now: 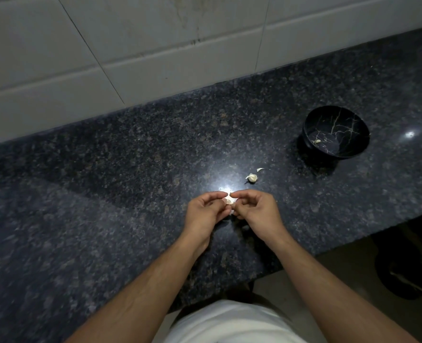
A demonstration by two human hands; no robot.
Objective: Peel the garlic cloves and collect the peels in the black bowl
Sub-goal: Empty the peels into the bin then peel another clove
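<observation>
From my remote seat: a dark speckled granite countertop (pixel 106 194) fills the frame, two bright glints of overhead light on its polished surface, one near centre and one toward 3 o'clock. At 12 o'clock, a wall of large pale tiles (pixel 155 45) meets the counter's back edge, faint streaks running down one tile. At 5 o'clock, past the counter's front edge, I see a strip of tan floor (pixel 348 268) and a dark object I cannot identify. At 6 o'clock, white clothing (pixel 229 325).
</observation>
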